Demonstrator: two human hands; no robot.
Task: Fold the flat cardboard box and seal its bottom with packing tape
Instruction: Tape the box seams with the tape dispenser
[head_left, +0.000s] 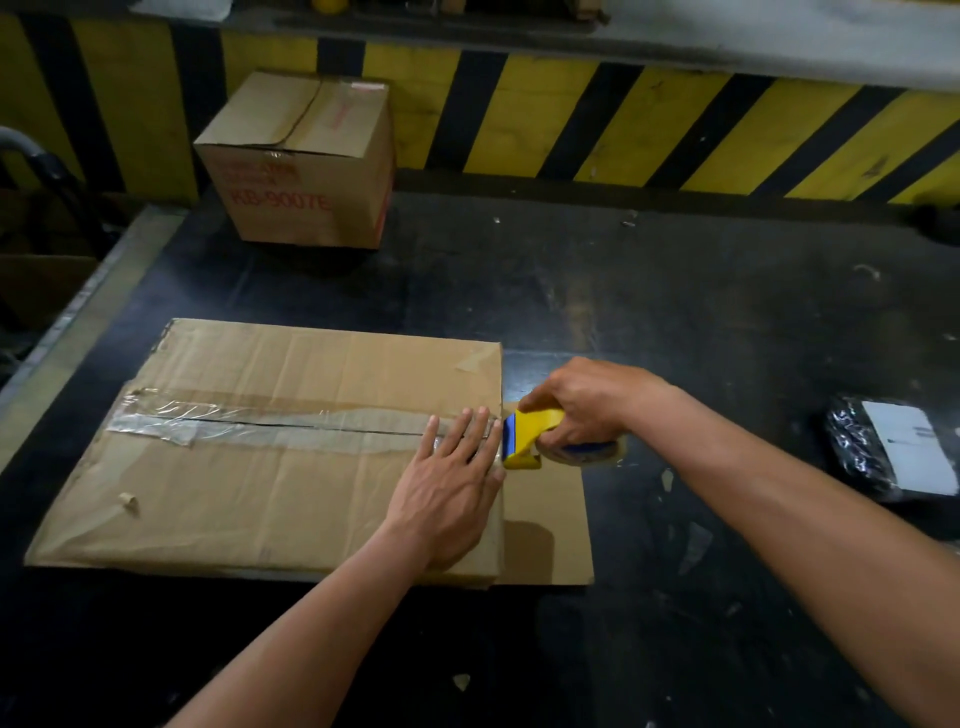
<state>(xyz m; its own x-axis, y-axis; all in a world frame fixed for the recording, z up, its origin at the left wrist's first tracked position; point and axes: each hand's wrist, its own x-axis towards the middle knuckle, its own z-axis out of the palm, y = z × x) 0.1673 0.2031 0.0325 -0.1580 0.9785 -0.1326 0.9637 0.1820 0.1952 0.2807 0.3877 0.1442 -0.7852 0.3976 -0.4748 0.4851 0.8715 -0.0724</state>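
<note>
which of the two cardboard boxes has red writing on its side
The smaller cardboard box standing at the far edge of the table. Its front face carries red lettering; the large box under the hands shows only plain cardboard and clear tape.

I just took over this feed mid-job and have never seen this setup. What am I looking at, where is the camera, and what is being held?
There is no machine here: a person works with bare hands, and the single camera sits on their head, looking forward and down. On the dark table lies a cardboard box, its flaps closed and clear tape laid along the centre seam. The left hand lies flat, palm down, on the right end of that seam. The right hand has its grip on a yellow tape dispenser at the box's right edge. Farther back stands a second assembled box; at right lies a black wrapped parcel.
</note>
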